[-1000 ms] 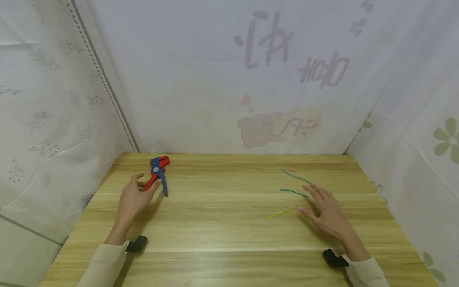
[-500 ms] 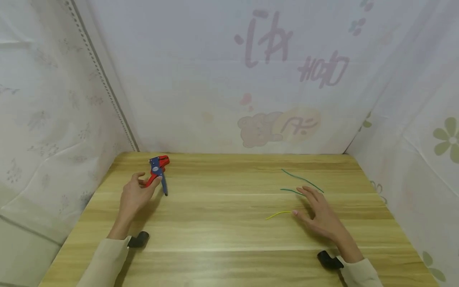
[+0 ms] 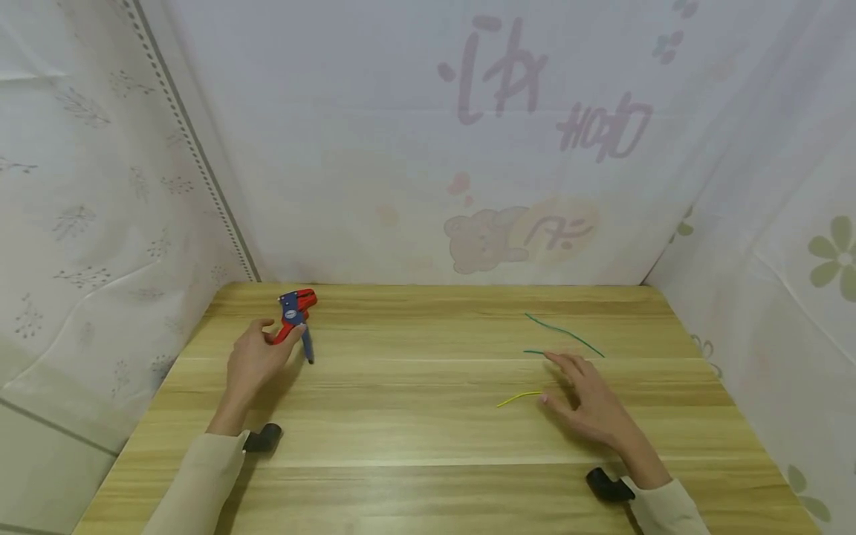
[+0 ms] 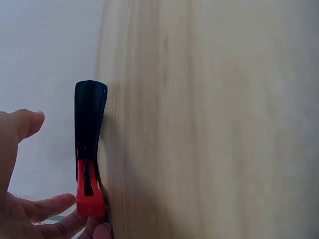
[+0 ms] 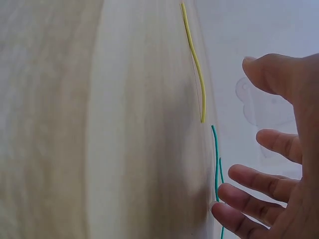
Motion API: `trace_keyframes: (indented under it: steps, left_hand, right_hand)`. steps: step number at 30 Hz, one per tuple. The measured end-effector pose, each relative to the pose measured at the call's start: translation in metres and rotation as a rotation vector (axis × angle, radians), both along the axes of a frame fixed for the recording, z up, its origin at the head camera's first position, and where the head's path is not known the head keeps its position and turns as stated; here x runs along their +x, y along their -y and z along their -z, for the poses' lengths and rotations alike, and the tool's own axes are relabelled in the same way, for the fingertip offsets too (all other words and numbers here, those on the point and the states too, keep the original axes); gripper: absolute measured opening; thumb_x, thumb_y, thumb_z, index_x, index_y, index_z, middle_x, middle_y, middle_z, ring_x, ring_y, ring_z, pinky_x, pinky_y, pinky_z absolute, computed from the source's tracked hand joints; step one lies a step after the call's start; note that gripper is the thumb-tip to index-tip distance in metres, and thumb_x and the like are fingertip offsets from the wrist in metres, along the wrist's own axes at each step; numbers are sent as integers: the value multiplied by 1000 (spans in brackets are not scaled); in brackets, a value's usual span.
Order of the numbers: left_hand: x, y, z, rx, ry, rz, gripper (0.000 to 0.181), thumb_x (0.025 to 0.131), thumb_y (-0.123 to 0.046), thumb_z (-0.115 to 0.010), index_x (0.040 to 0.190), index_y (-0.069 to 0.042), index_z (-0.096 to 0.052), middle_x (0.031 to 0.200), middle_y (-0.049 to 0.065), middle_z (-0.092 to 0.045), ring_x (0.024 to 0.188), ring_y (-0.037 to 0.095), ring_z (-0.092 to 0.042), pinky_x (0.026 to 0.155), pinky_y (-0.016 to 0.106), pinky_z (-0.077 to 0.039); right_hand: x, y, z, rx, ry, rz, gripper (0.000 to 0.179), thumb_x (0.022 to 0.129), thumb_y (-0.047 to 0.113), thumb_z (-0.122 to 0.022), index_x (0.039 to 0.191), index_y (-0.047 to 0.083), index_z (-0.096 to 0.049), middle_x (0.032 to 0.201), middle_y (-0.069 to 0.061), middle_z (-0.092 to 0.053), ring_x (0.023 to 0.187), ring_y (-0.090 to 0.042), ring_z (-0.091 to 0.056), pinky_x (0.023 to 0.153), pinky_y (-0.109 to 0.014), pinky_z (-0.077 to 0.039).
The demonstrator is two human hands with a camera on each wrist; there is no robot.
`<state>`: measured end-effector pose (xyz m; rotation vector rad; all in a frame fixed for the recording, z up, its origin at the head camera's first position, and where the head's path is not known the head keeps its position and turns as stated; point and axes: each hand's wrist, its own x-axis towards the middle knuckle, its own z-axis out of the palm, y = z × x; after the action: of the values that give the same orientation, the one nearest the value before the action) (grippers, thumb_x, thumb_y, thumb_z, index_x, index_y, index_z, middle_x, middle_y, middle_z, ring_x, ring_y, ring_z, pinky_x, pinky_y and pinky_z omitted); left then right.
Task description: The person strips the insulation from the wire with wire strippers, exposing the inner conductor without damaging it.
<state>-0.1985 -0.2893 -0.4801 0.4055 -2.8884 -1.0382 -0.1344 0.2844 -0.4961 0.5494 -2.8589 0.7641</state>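
Note:
A wire stripper with red and blue parts lies at the back left of the table. My left hand is at its handles; in the left wrist view the thumb stands apart from the dark handle, while the fingertips are right at the red end. On the other side, my right hand hovers with spread fingers over a short green wire, partly hidden by the fingertips in the head view. A yellow wire lies just beyond the thumb. Farther back is a longer green wire.
The wood-grain table is bounded by a printed cloth along its back and by hanging cloths on both sides. Black curved pieces project from the sleeve cuffs at both wrists.
My right hand has moved left, uncovering the longer green wire and covering more of the short one. My left hand has edged forward along the wire stripper, which lies in the same place.

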Motion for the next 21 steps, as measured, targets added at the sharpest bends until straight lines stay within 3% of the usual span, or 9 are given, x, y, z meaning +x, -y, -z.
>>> trace_keyframes:
  steps: [13,21]
  left_hand:
    - [-7,-5,1,-86,64,-6,99,91,-77,-51,150,2,-42,139,33,-54,118,47,-58,80,52,-51]
    - [-11,-8,2,-119,139,-16,103,89,-82,-48,151,-1,-40,133,31,-53,112,45,-58,71,44,-47]
  right_hand:
    - [-2,11,2,8,-34,-43,70,90,37,-78,150,14,-50,133,-9,-60,123,-29,-54,96,-58,-51]
    - [-3,19,5,-2,26,-56,68,90,43,-77,149,19,-52,135,-6,-60,128,-30,-51,100,-62,-49]
